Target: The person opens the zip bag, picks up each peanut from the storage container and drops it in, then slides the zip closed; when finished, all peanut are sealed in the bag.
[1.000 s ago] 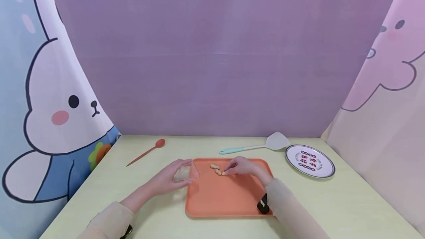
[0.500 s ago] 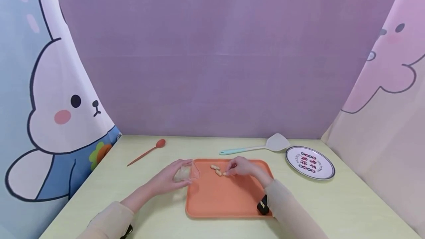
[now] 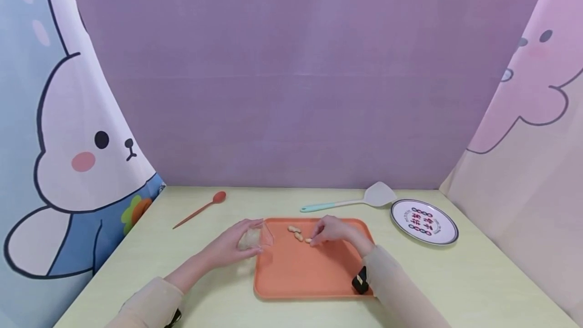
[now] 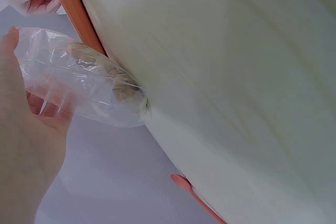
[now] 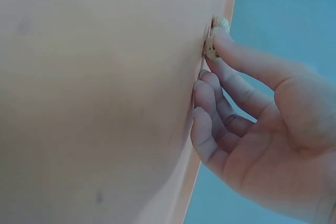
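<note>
Peanuts [image 3: 298, 237] on an orange tray [image 3: 309, 275]

The left hand [image 3: 225, 247] has a clear bag [image 3: 250, 238] in its grip at the tray's left edge; the right hand [image 3: 331, 229] pinches one peanut [image 3: 308, 240] beside two more; on the tabletop [image 3: 492, 277], a red spoon [image 3: 200, 210] lies far left; a white spatula [image 3: 379, 194] with a green handle lies behind the tray; a plate [image 3: 424, 221] with red writing sits on the right; a purple cloth [image 3: 291, 75] hangs behind.

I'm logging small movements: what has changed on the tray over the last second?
The small tan oblong peanut at the right hand has slid slightly rightward and nearer, widening the gap from the neighbouring tan peanut. The left hand still holds the clear plastic bag; the orange rectangular tray stayed put.
</note>
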The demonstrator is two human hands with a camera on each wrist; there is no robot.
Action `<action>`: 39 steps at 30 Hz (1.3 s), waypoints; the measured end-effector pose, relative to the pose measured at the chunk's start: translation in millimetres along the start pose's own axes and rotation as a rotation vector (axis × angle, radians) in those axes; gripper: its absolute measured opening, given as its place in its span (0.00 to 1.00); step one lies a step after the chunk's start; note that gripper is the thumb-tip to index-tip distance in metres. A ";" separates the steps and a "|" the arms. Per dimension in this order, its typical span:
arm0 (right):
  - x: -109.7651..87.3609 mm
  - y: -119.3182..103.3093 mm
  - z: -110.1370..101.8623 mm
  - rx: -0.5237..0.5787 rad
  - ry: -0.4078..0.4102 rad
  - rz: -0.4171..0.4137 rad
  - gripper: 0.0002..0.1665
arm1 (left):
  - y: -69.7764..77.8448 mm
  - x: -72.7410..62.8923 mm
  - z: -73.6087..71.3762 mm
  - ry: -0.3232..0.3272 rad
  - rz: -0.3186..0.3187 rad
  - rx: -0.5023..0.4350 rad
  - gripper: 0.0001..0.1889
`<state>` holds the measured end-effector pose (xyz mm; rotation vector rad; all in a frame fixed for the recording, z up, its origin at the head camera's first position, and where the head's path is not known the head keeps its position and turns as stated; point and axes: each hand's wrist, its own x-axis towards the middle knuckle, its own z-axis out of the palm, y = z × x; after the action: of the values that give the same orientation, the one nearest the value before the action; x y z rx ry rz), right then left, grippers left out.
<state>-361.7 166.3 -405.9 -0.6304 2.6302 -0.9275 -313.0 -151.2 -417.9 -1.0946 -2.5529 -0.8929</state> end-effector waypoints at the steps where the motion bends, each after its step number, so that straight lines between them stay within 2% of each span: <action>1: -0.2 0.1 -0.4 -0.003 -0.002 0.007 0.07 | 0.2 0.0 0.0 0.001 0.001 0.001 0.37; 6: 0.3 1.1 -2.0 -0.039 0.003 -0.049 0.05 | -0.7 -0.2 0.7 0.002 -0.005 0.003 0.37; 19: -4.3 -11.6 -10.7 -0.014 0.118 -0.133 0.07 | -5.6 0.7 3.1 0.004 0.009 0.000 0.37; 26: -11.1 -34.5 -4.2 0.001 0.143 -0.174 0.06 | -5.7 1.3 4.1 0.011 0.012 -0.006 0.38; 39: -10.0 -74.5 16.5 0.035 0.173 -0.265 0.08 | -6.5 1.5 3.4 0.037 0.038 -0.006 0.37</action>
<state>-323.7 110.5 -369.1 -0.9473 2.7169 -1.1474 -318.6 -151.8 -422.9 -1.1138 -2.4925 -0.9040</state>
